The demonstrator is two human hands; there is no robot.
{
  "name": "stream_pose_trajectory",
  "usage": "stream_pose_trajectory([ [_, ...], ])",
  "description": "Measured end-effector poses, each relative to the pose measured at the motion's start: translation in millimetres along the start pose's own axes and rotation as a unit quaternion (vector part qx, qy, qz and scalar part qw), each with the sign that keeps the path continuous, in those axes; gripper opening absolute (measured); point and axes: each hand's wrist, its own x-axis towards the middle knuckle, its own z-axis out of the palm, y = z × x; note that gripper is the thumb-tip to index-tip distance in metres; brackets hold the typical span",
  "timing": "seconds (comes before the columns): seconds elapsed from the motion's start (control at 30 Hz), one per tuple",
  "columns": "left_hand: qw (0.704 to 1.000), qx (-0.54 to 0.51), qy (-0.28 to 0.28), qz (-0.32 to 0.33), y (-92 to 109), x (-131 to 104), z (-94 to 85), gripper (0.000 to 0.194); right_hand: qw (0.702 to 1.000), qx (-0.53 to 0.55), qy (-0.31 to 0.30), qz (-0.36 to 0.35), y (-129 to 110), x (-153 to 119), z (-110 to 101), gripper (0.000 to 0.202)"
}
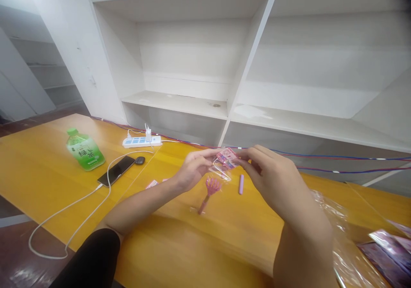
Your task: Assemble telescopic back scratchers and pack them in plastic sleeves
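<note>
Pink card (227,156) btwn L fingers (207,153) & R fingers (245,154).

Pink printed card (227,157), tilted, above yellow table (192,236).

Wooden table (237,245) | bottle (86,150), phone (116,171), power strip (141,141), pink hand-shaped stick (212,188)
</note>
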Motion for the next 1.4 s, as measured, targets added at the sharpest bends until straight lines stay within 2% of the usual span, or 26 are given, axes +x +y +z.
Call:
stream_pose_trajectory([
  [0.2,0.999,0.004,-0.027,0.045,6,-3,0.7,0.052,0.999,-0.020,0.041,-0.008,-9,2,3,0.015],
  [0.33,0.998,0.025,-0.028,0.052,9,-7,1.3,0.054,0.996,-0.044,0.072,-0.032,-13,1,4,0.017],
  [0.63,0.998,0.025,-0.035,0.050,7,-8,1.6,0.053,0.996,-0.011,0.071,-0.057,-9,2,4,0.013],
  [0.77,0.997,0.031,-0.043,0.048,8,-9,3.4,0.052,0.995,-0.012,0.067,-0.069,-8,2,2,0.019],
  [1.03,0.997,0.033,-0.038,0.061,8,-9,6.2,0.052,0.993,-0.006,0.077,-0.085,-12,3,3,0.016],
  [1.4,0.997,0.038,-0.013,0.062,7,-7,6.2,0.053,0.995,-0.007,0.050,-0.083,-17,5,4,0.019],
])
